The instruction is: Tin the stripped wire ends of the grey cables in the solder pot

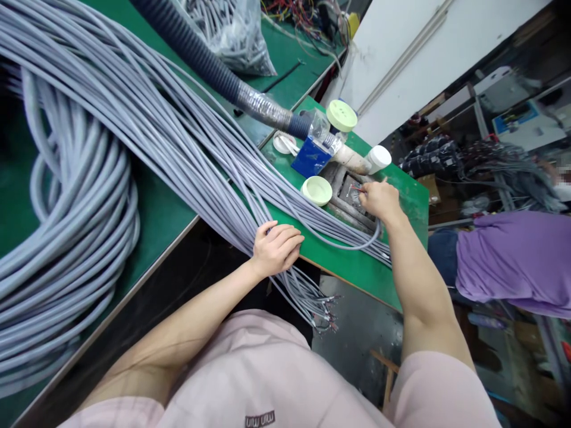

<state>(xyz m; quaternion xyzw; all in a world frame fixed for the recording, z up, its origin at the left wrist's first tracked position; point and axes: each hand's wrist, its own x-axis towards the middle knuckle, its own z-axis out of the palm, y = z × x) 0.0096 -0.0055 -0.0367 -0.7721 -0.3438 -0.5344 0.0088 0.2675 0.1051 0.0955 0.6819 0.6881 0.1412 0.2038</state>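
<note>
Head view: from my remote seat I see a cable end (355, 188) pinched in the right hand (380, 201), fingers together on it, over the grey tray (345, 208); I cannot tell whether its wires touch. That cable loops back to the other cables (200, 169), which cross the green table (410, 205) from the upper left. The left hand (277, 248) lies over them at the table's edge, fingers curled; whether it clamps them, I cannot tell.

I judge the work to be partway: one end is at the tray, and the rest lie in two groups. Some split ends (325, 314) hang past the edge beside the lap; other strands run along below the tray towards the right forearm (413, 279). One group may be finished and the other left, but I cannot tell which
</note>
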